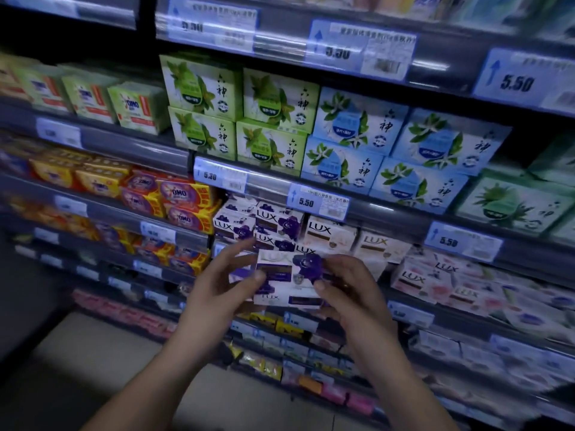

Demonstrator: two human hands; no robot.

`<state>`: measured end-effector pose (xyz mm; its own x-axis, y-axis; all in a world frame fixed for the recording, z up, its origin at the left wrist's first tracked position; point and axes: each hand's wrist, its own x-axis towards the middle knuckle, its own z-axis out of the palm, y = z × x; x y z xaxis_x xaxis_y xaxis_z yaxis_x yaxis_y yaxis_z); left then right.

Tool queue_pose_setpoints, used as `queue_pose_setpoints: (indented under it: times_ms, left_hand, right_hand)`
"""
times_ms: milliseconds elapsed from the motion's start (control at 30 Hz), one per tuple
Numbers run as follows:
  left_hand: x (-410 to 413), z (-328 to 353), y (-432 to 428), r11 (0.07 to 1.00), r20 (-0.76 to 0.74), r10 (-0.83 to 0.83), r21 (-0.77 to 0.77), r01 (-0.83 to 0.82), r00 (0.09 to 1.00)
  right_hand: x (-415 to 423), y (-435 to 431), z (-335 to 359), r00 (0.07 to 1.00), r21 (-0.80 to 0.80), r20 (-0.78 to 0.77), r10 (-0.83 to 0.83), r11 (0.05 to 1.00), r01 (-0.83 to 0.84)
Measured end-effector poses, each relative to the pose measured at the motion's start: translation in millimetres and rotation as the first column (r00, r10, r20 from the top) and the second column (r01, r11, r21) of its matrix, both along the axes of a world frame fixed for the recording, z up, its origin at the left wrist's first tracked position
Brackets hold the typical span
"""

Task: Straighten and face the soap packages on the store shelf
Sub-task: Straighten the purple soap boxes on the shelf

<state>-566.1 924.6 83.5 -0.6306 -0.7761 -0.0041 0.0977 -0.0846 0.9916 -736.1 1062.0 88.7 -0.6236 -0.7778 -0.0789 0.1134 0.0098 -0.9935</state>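
Note:
I hold a purple and white LUX soap package (287, 276) in front of the shelf, just below the row of purple LUX boxes (264, 225). My left hand (217, 284) grips its left side with the thumb on the front. My right hand (348, 290) grips its right side, thumb on the purple flower print. What I hold looks like two stacked boxes, but blur keeps me from telling for sure. White LUX boxes (329, 233) stand to the right of the purple ones.
Green (236, 110) and blue (395, 150) soap boxes fill the shelf above, behind a rail of price tags (317, 202). Red and yellow OMO packs (183, 200) sit to the left. Pink LUX packs (435, 278) lie to the right. Lower shelves hold more goods.

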Motion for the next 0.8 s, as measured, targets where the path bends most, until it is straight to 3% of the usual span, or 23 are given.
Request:
queue_pose_setpoints:
  times_ms: [67,167,300,400,500,633,800]
  left_hand:
    - [1.1,-3.7,-5.2,0.997,-0.015,0.040,0.071,-0.039,0.999]
    - [4.9,-10.5,-16.8,0.997,-0.011,0.075,0.029,-0.074,0.997]
    - [13.5,-22.1,-41.4,0.973,0.088,0.218,-0.094,-0.210,0.972]
    - [20.2,-22.4,-68.6,0.937,0.086,0.286,-0.231,-0.260,0.954]
    - [20.1,-21.0,-99.0,0.916,0.120,0.273,-0.335,-0.219,0.955]
    - [8.9,-25.0,-128.2,0.950,0.190,0.195,-0.279,-0.138,0.962]
    - [5.0,-35.1,-151.7,0.926,0.296,0.057,-0.373,0.060,0.953]
  right_hand:
    - [2.4,-4.2,-0.4,0.997,-0.011,-0.072,0.012,1.000,-0.013]
    - [12.1,-18.7,-4.7,0.993,-0.007,-0.117,-0.021,1.000,0.020]
    - [37.5,-45.1,-13.3,0.972,0.066,-0.236,-0.019,0.997,0.035]
    - [54.4,-73.0,-16.8,0.975,0.130,-0.216,0.059,0.991,-0.031]
    - [65.4,-105.0,-20.1,0.979,0.155,-0.190,0.070,0.987,-0.040]
    - [69.6,-141.7,-24.6,0.981,0.169,-0.189,0.043,0.986,-0.011]
    - [70.4,-169.4,-38.7,0.979,0.198,-0.204,-0.012,0.979,0.054]
